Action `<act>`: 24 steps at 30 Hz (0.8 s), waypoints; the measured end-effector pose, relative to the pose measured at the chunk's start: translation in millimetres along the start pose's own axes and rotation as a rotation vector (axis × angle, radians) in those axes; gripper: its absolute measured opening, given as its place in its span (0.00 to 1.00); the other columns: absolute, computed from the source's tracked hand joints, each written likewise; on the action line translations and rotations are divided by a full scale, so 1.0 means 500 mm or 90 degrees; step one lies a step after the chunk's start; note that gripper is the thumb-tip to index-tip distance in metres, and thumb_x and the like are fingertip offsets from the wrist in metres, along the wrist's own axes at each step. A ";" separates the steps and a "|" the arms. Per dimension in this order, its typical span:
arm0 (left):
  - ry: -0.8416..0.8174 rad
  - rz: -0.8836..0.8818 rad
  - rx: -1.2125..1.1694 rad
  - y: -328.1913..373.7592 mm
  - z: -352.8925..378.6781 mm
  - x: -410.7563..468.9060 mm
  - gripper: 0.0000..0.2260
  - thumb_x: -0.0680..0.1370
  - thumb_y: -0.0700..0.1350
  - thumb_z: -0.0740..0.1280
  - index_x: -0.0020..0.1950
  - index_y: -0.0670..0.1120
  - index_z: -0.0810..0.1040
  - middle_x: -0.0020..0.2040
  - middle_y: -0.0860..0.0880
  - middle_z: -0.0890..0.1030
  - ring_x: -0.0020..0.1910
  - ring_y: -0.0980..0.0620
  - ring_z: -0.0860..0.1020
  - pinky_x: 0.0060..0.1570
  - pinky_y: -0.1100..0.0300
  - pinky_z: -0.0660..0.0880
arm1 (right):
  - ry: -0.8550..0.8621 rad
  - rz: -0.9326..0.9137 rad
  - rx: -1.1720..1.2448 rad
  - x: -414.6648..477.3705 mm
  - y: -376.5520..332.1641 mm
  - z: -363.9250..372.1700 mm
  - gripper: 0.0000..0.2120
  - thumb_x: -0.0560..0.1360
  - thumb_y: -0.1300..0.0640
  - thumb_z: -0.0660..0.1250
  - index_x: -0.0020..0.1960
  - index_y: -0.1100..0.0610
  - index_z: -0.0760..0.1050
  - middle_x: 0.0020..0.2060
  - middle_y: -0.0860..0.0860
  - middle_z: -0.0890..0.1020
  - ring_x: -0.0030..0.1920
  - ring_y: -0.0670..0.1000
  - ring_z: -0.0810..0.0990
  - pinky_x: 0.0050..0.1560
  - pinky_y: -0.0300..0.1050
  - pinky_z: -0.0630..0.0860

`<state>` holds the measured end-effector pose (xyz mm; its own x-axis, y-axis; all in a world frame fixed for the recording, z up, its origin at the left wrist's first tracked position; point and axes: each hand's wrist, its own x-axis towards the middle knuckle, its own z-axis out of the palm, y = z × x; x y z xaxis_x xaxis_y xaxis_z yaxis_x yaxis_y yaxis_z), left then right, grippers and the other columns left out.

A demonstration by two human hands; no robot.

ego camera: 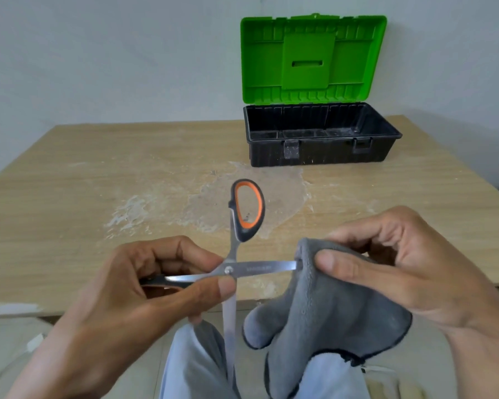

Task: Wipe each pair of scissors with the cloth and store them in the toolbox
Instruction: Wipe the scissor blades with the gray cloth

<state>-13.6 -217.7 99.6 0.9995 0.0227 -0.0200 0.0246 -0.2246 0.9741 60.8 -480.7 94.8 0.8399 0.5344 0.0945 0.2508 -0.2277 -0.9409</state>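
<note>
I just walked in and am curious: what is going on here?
A person's left hand holds steel scissors with black-and-orange handles, blades spread open. The right hand pinches a grey fleece cloth around one blade's tip. The black plastic toolbox with its green lid raised stands on the wooden table; no scissors show inside.

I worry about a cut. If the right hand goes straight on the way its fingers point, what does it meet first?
The right hand, with its cloth, would slide along the scissors blade and probably meet the left hand at the pivot first; both hold the same scissors.
</note>
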 end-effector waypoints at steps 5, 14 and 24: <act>0.010 0.004 -0.001 -0.001 0.004 -0.001 0.15 0.56 0.57 0.78 0.35 0.50 0.85 0.36 0.46 0.86 0.24 0.55 0.76 0.29 0.69 0.73 | 0.015 -0.014 0.067 -0.010 0.016 0.008 0.16 0.74 0.42 0.75 0.49 0.55 0.89 0.38 0.52 0.89 0.38 0.48 0.86 0.38 0.36 0.78; 0.140 0.013 -0.097 -0.022 -0.021 -0.002 0.20 0.52 0.56 0.83 0.36 0.45 0.84 0.31 0.44 0.81 0.25 0.56 0.73 0.27 0.71 0.69 | 0.120 0.016 0.214 -0.046 0.035 -0.013 0.27 0.64 0.37 0.82 0.46 0.60 0.89 0.38 0.57 0.88 0.40 0.52 0.87 0.40 0.36 0.80; 0.091 0.011 -0.083 -0.019 -0.010 -0.003 0.18 0.55 0.54 0.80 0.37 0.44 0.84 0.28 0.46 0.79 0.25 0.53 0.73 0.29 0.70 0.71 | 0.101 0.025 0.161 -0.043 0.021 -0.014 0.17 0.68 0.42 0.79 0.45 0.56 0.90 0.38 0.53 0.89 0.39 0.46 0.87 0.37 0.32 0.79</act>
<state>-15.2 -210.7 91.7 0.9870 0.1593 0.0206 -0.0048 -0.0987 0.9951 48.7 -500.2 84.9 0.9163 0.3910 0.0867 0.1052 -0.0260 -0.9941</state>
